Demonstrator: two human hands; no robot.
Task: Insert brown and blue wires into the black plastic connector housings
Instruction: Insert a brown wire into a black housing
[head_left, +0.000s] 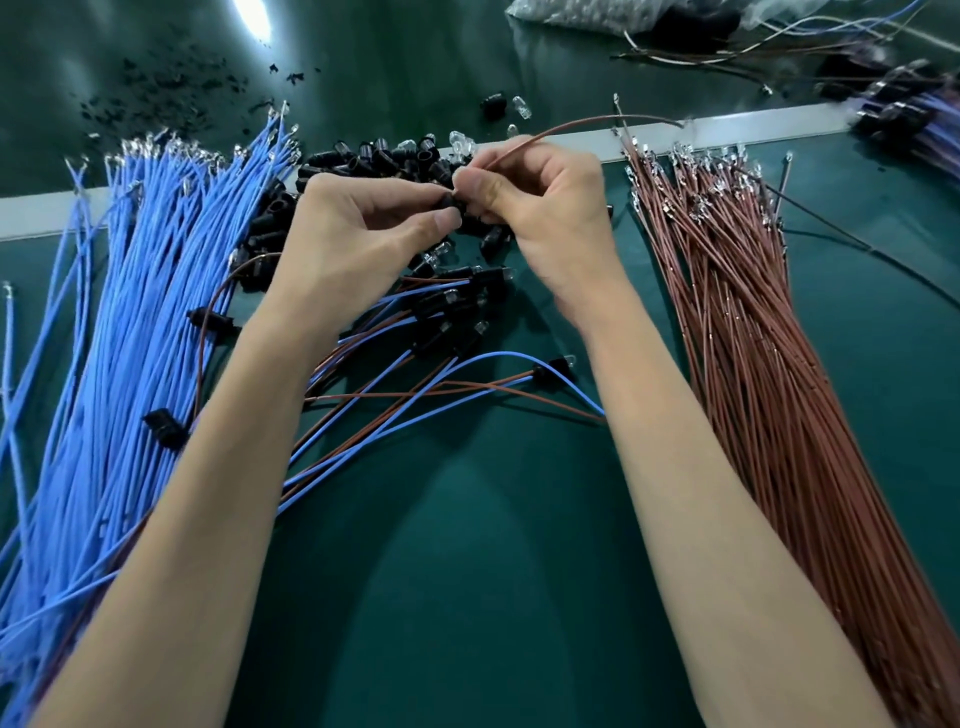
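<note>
A dark green desk (467, 597) fills the view, glossy enough to mirror an overhead lamp as a bright glare (253, 18) at its far left. A pale strip (727, 130) crosses it from side to side. Beyond the strip lie scattered black scraps (156, 88), a clear plastic bag (597, 15) and a few loose wires. At the far right edge sits a blurred heap of wired parts (914, 114). A thick bundle of blue wires (130, 312) fans along the left of the desk, and a bundle of brown wires (753, 364) along the right, both with metal terminals at their far ends. Between them, against the strip, is a pile of black connector housings (384, 156) mixed with small clear bulbs. Nearer, a loose spread of finished assemblies (415, 374) trails blue and brown leads toward the person. Above the pile, the left hand (353, 228) pinches one black housing (451, 201) between thumb and curled fingers (431, 223). The right hand (550, 208) meets it, its fingers (483, 182) gripping a single brown wire (571, 124) right at the housing. That wire arcs up and away to the right over the strip.
</note>
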